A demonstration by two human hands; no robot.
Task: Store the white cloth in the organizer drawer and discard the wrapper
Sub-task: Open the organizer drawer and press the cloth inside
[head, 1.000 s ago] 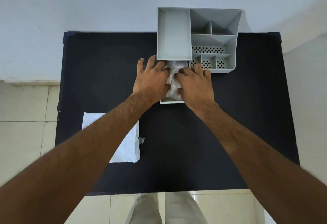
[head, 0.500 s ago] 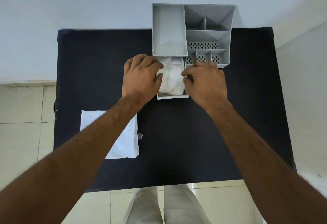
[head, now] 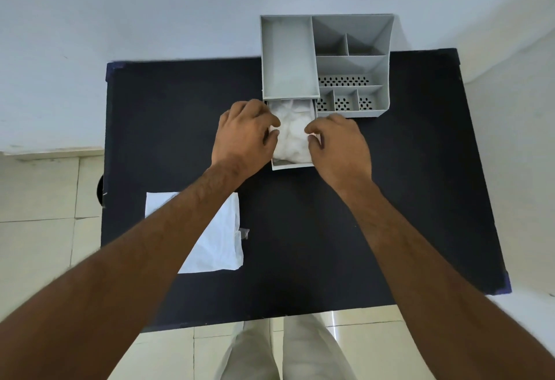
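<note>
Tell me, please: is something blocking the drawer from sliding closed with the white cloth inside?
Possibly. The white cloth bulges up in the open drawer and might catch on the organizer above it. The left hand and right hand flank the drawer. Nothing else visible blocks it.

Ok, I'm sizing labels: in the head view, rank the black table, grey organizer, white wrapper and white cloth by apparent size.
1. black table
2. grey organizer
3. white wrapper, partly under the left forearm
4. white cloth, partly hidden by the hands
</note>
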